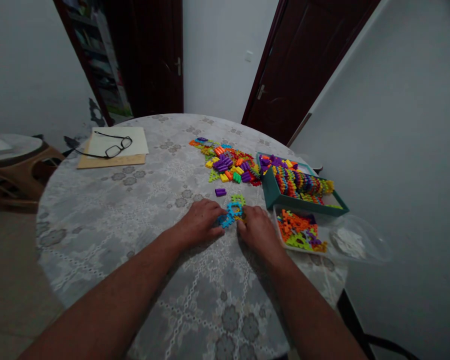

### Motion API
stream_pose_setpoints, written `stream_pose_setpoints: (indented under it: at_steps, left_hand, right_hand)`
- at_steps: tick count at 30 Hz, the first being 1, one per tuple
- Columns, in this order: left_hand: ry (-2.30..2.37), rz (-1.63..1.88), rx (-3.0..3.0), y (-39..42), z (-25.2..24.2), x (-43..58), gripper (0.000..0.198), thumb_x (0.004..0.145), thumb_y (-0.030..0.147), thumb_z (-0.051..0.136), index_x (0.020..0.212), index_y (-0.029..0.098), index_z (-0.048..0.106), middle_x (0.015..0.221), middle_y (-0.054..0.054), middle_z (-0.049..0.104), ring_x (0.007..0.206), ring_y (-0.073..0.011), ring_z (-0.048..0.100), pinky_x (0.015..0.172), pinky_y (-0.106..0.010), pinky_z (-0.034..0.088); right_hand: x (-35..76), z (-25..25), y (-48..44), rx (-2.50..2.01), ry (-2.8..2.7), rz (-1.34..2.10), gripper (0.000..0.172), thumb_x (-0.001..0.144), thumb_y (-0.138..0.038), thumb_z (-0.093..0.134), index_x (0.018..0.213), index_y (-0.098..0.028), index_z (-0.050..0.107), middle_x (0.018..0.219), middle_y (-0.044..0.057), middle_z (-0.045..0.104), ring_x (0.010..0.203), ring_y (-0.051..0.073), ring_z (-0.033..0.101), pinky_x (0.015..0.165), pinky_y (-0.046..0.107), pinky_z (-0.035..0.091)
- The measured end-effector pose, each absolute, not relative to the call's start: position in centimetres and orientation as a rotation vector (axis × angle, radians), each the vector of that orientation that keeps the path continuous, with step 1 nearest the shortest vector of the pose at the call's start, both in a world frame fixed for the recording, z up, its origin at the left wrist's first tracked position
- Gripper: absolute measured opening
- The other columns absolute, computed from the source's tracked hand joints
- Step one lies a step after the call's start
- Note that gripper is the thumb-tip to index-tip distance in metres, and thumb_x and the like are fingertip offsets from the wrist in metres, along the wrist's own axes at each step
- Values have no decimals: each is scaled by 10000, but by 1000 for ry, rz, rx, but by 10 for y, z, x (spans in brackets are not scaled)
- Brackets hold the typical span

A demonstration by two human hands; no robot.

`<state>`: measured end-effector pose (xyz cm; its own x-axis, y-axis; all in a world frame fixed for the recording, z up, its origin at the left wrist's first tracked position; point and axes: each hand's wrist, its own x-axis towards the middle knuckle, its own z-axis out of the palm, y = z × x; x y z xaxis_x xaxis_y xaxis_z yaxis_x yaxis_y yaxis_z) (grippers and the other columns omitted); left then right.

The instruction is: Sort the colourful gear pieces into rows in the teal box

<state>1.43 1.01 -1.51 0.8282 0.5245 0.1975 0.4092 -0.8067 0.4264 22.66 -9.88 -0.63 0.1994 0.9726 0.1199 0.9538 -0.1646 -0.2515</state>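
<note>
Between my hands, low over the table, are joined blue plastic building pieces (234, 208) with open square centres. My left hand (201, 220) is closed on the blue pieces from the left, thumb and fingers at their edge. On the other side my right hand (258, 226) has its fingertips at a yellow piece (240, 215) next to the blue ones, its fingers curled round the edge. A lime green square piece (238, 199) sits just beyond the blue pieces. Slightly farther off lies a purple ribbed connector (220, 192). The fingertips partly hide the pieces.
A pile of colourful pieces (228, 162) lies beyond my hands. To the right stand a green box (303, 200) with rows of pieces and a clear plastic tub (300, 247) with loose ones. Glasses (114, 150) rest on papers (135, 140) at the left.
</note>
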Motion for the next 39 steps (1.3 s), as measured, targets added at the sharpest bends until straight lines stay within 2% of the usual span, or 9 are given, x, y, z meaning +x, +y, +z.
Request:
stream_pose_setpoints:
  at_steps: [6,10,13,20,24,28,31,35,39]
  left_hand:
    - [730,341,2704,9,-10,14,259,936,318,807,1167,215,757,1230,-133,761,1204,-345,654,1063,-463,495]
    - [737,317,2689,10,-7,10,286,948,286,759,1221,210,717,1225,-132,760,1185,-325,664,1049,-440,501]
    - [723,319,2649,11,-5,7,318,945,273,722,1258,218,699,1244,-126,757,1186,-315,670,1053,-435,504]
    - [688,411,2556,14,-12,5,444,930,266,673,1373,232,673,1337,-138,740,1245,-331,657,1111,-464,493]
    - [654,474,2530,15,-20,6,479,912,246,684,1391,261,679,1351,-122,735,1264,-331,648,1140,-480,488]
    - [609,539,2481,17,-27,6,572,913,225,697,1482,247,642,1431,-137,715,1351,-338,627,1199,-502,468]
    - [621,564,2411,19,-30,7,664,906,215,718,1560,231,600,1508,-156,687,1409,-347,616,1235,-520,454]
    - [597,611,2314,20,-31,9,783,869,170,742,1623,276,561,1587,-126,652,1470,-326,602,1282,-507,428]
    - [619,672,2226,17,-29,11,817,871,127,710,1655,282,539,1626,-123,620,1499,-302,589,1300,-487,419]
  right_hand:
    - [225,0,-101,-2076,-1868,253,380,971,-225,639,1336,-192,738,1275,174,713,1210,324,670,1067,411,497]
    - [231,3,-100,-2067,-1847,381,401,983,-244,624,1353,-160,756,1313,167,692,1207,286,682,1073,364,504]
    - [239,8,-102,-2034,-1894,492,366,972,-245,627,1286,-162,796,1274,157,716,1191,283,694,1074,363,512]
    - [262,24,-107,-1698,-1848,834,332,974,-238,570,1211,-226,802,1230,78,781,1146,255,717,1038,383,549]
    - [255,9,-98,-1688,-1646,647,317,1012,-288,595,1281,-267,761,1271,75,764,1068,233,724,974,379,576]
    - [238,-16,-88,-1616,-1757,421,375,965,-236,717,1339,-256,730,1358,114,739,1229,269,694,1109,438,537]
    - [232,-23,-86,-1616,-1897,318,312,932,-172,753,1240,-224,742,1270,118,764,1245,293,675,1130,473,509]
    - [231,-22,-85,-1654,-1943,281,219,918,-131,734,1113,-229,714,1157,86,761,1137,278,672,1029,431,526]
    - [234,-27,-82,-1603,-1923,245,185,899,-112,705,1038,-231,674,1093,80,722,1062,262,668,966,394,538]
